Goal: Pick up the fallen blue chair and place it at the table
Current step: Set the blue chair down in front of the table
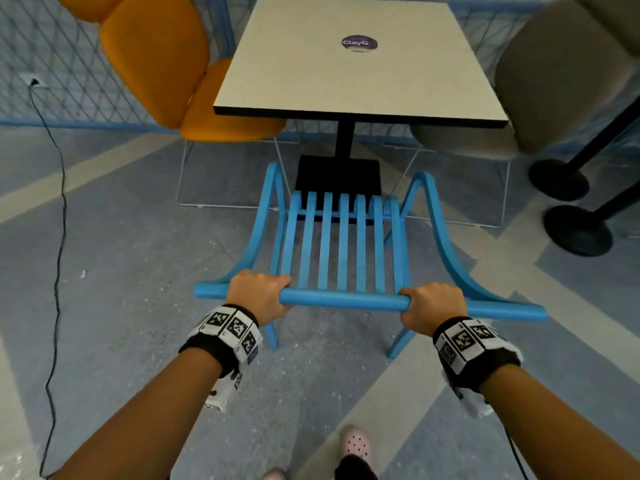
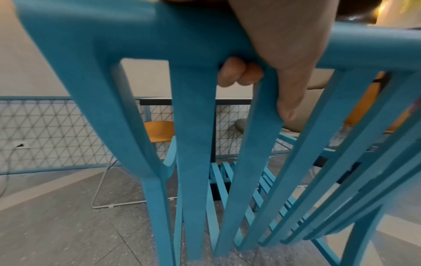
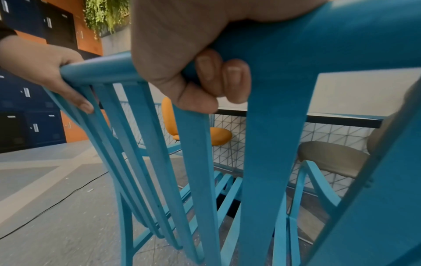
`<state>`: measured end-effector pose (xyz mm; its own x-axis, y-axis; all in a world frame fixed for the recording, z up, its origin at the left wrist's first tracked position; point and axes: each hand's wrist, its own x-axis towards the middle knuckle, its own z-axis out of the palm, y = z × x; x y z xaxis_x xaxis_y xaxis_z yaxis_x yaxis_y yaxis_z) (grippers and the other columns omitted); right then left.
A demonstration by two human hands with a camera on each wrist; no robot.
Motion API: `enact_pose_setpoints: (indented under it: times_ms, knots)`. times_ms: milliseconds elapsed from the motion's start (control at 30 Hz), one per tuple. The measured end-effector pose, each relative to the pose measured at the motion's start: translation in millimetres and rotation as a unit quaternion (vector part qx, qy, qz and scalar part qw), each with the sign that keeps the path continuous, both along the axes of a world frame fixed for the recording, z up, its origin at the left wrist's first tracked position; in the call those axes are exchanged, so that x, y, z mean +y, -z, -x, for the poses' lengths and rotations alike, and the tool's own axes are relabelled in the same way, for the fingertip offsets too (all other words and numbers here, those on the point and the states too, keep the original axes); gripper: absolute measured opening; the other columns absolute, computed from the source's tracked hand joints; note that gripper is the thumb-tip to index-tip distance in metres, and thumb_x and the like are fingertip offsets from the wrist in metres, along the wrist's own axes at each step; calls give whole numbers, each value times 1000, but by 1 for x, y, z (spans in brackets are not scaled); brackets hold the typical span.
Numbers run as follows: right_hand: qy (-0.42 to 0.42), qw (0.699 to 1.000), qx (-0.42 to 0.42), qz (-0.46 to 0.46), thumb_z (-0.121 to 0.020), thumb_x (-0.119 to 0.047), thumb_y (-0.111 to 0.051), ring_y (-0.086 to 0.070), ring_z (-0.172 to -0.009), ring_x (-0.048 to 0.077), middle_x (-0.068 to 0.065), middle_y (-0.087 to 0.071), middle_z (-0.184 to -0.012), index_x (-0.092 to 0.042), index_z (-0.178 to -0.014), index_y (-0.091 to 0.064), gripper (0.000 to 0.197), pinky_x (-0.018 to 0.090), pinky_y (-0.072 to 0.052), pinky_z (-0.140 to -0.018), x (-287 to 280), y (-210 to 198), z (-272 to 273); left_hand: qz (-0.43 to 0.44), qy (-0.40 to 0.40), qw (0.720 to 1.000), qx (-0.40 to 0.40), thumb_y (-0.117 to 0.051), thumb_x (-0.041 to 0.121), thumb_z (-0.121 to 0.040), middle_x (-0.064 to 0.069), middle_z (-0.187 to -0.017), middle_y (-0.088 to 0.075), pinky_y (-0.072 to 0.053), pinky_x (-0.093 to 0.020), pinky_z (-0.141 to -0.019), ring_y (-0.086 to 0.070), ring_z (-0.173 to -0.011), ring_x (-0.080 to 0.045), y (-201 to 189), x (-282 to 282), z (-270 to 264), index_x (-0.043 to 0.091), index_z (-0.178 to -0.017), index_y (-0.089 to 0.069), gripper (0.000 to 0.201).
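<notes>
Left hand (image 1: pixel 258 294), right hand (image 1: pixel 431 308) grip blue chair (image 1: pixel 343 247) top rail; table (image 1: pixel 360 64) ahead.

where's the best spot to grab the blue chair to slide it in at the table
The round top rail of the blue chair, from behind the backrest, one hand near each end. Left hand and right hand already wrap it there; the seat faces the table.

Front legs of the blue chair (image 1: pixel 343 244) hidden under its seat (orange chair (image 1: pixel 162 57) cut off by the edge).
</notes>
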<state>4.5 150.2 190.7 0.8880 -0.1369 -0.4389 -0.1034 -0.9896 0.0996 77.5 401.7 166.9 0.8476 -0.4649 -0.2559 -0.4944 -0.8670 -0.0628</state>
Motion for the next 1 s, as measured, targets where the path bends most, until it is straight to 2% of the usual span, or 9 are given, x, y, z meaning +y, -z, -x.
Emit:
enact_pose_setpoints:
  times_ms: [67,300,367,467,600,633,733,833,1000]
  knots:
    - [-9,1000,-8,-9,-88,-31,-48,-65,-97,26,3,-72,-102,-31,-115,-62,31,31,-49,-79,-9,1,-18,-11,-8,1000,-7,-54,46,-88,-4,-96,-74,-45,-33,-75,-67,-90,-27,-3,-9,-17,18,-97,-60,30]
    - [-34,998,-33,-29,-87,-30,-48,-66,-95,25,2,-72,-101,-31,-119,-61,35,31,-48,-76,-28,4,-62,-13,-20,1000,0,-51,49,-88,-5,-92,-74,-52,-34,-78,-68,-86,-27,-1,-23,-58,21,-95,-59,31]
    - [-32,999,-29,-28,-87,-29,-48,-66,-94,24,1,-71,-96,-32,-120,-60,35,29,-43,-70,-30,5,-71,-15,-14,1000,-2,-51,48,-88,-5,-93,-74,-51,-34,-79,-68,-87,-26,-1,-25,-67,21,-96,-58,28]
    - [-20,999,-24,-27,-88,-29,-48,-63,-88,22,-2,-57,-82,-31,-120,-60,35,29,-39,-69,-27,4,-80,-23,3,1000,7,-51,44,-89,-5,-96,-74,-51,-35,-82,-68,-89,-26,1,-25,-80,21,-99,-56,25]
    - [-10,999,-36,-31,-88,-29,-48,-65,-97,25,2,-70,-97,-29,-118,-62,33,32,-49,-79,-24,6,-95,-42,13,999,-2,-51,43,-90,-5,-97,-73,-49,-34,-81,-68,-90,-26,1,-24,-99,19,-102,-54,27]
    - [-8,999,-36,-33,-88,-29,-48,-65,-96,25,2,-70,-97,-28,-117,-62,32,32,-49,-78,-23,7,-99,-42,13,999,-5,-51,44,-90,-4,-97,-73,-48,-34,-78,-67,-90,-26,0,-24,-104,19,-102,-54,27]
    - [-19,999,-34,-27,-86,-29,-48,-56,-78,23,-2,-56,-78,-27,-113,-64,31,29,-40,-67,-28,9,-107,-35,19,999,-9,-51,44,-89,-4,-95,-73,-44,-32,-70,-67,-88,-26,2,-27,-114,19,-101,-54,28]
    - [-33,999,-26,-14,-86,-27,-48,-47,-71,20,-5,-44,-61,-28,-112,-64,31,27,-36,-65,-36,9,-109,-29,20,999,-16,-51,45,-89,-4,-94,-73,-51,-34,-76,-68,-87,-26,3,-30,-111,20,-103,-54,29]
    - [-47,998,-41,-20,-86,-28,-48,-47,-70,20,-2,-52,-74,-29,-113,-63,32,26,-36,-65,-40,10,-108,-18,-2,1000,-19,-53,44,-88,-3,-95,-73,-50,-34,-78,-68,-88,-26,2,-34,-107,19,-102,-56,29]
